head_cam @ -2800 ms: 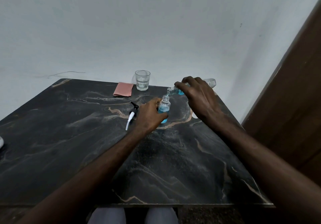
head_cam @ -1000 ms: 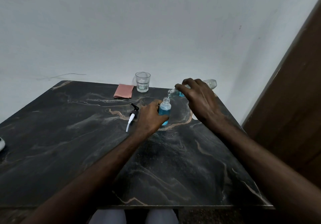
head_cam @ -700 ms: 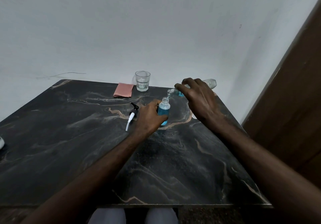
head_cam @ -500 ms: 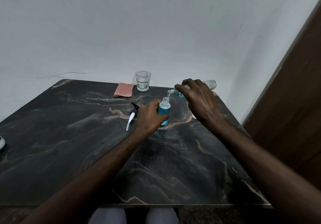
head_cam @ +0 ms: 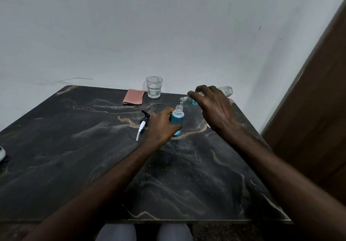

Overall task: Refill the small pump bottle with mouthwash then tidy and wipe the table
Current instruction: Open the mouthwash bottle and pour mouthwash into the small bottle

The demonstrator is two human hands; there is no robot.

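A small clear bottle stands upright on the dark marble table, uncapped and nearly full of blue liquid. My left hand grips its side. My right hand holds a larger clear mouthwash bottle tipped almost level, its mouth just above the small bottle's neck. A little blue liquid shows in the tipped neck. The pump head, black with a white tube, lies on the table left of my left hand.
A folded pink cloth and a glass tumbler sit at the table's far edge by the white wall. A white object shows at the left edge. A brown wooden panel stands at the right.
The blue level in the small bottle has risen since the earliest frame. Both hands and both bottles have stayed almost still.
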